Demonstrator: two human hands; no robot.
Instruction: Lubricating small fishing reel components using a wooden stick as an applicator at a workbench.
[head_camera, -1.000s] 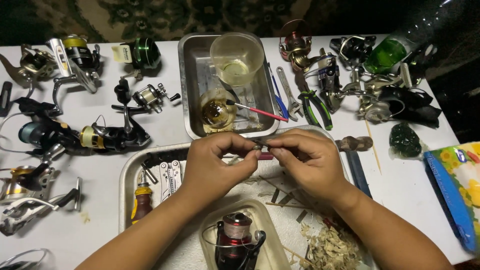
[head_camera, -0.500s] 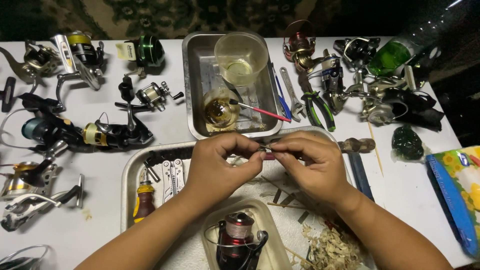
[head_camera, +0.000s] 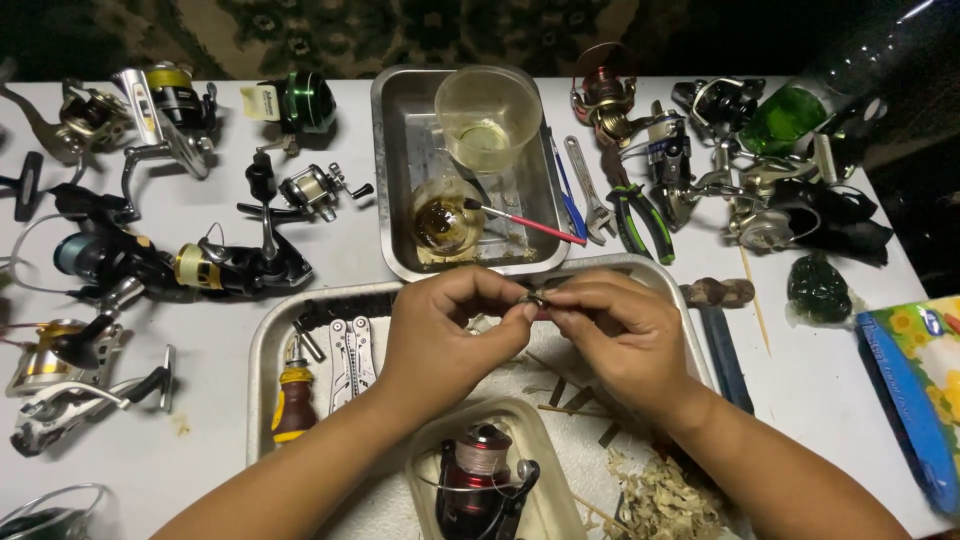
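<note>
Left hand (head_camera: 440, 335): fingers pinch a tiny dark metal part (head_camera: 532, 298).
Right hand (head_camera: 615, 335): fingers pinch it too.
Under them: shiny metal tray (head_camera: 262, 350).

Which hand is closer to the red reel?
Left. The left hand sits just above the red reel, a little to its left. The right hand is farther off, up and to the reel's right. Both pinch a small part.

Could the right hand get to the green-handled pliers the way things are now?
Probably yes, once freed. The right hand pinches a small part together with the left hand. The pliers lie uncovered on the table just beyond it, with nothing between.
</note>
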